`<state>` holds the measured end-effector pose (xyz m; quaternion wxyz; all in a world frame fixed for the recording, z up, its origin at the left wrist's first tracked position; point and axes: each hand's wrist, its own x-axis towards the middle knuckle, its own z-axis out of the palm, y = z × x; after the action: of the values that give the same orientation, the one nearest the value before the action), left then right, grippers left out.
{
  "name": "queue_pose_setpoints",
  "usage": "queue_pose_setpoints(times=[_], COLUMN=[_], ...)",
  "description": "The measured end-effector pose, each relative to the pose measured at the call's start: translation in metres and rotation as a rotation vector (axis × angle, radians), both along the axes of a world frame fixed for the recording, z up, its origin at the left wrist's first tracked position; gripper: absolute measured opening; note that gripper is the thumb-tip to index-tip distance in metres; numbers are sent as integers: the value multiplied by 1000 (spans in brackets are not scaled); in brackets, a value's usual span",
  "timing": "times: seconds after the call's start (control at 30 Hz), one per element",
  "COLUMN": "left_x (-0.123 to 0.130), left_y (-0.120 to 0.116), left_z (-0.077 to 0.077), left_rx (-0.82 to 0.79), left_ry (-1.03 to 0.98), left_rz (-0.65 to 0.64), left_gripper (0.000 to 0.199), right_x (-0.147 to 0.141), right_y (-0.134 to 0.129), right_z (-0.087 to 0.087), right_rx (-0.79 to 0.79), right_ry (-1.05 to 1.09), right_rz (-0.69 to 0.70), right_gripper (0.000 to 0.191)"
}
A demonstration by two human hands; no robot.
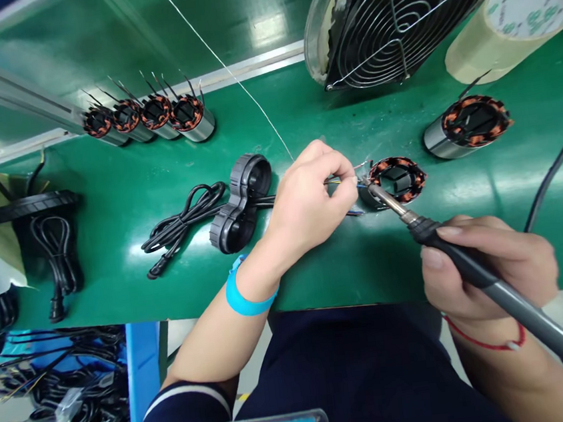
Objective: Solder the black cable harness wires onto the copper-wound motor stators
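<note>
My right hand [491, 263] is wrapped round the handle of a soldering iron [472, 261]. The iron's tip touches the wire joint at the left edge of a motor stator [401, 178] with copper windings. Thin coloured wires are pinched between the thumb and forefinger of my left hand [312, 194], just left of that stator. They appear to come from the black cable that passes under the hand through a black double-ring plastic part [241, 205]. A fine strand of solder wire [243, 87] runs down from above to my left hand; its end is hidden there.
Several stators [194, 117] stand in a row at the back left, and one more stator [468, 125] at the right. A fan [407, 20] and a tape roll [518, 21] are behind. Coiled cable [182, 221] lies left; a blue bin [147, 373] holds cables below the bench edge.
</note>
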<state>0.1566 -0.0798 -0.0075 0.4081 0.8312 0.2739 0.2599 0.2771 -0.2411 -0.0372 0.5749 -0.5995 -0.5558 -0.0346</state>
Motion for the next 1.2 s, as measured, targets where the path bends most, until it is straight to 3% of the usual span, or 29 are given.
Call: queue_pose_setpoints(times=[0.47,0.63,0.77,0.9,0.97,1.07,1.2], left_x=[1,1,0,0,0,0,0], left_y=[1,1,2,2,2,2,2], left_z=[-2,-2,-2,-2,-2,-2,-2], left_rx=[6,8,21,25,21,16,3], left_ry=[-4,-2,4,5,3,3,10], left_rz=[6,-2,-3,-2,-3,-4,-5], left_gripper=[17,18,17,16,16,15,14], right_x=[1,6,1,-7,-8,-6,-4], right_y=[-3,-4,4,20,27,32,35], right_z=[2,-3,-5,11,20,27,22], right_rx=[-5,22,-11,-73,-178,-353,-414], right_ry=[-16,-112,-68,89,94,30,-40], right_rz=[6,-94,-239,-220,-192,-87,-58], right_gripper=[36,46,51,40,36,46,53])
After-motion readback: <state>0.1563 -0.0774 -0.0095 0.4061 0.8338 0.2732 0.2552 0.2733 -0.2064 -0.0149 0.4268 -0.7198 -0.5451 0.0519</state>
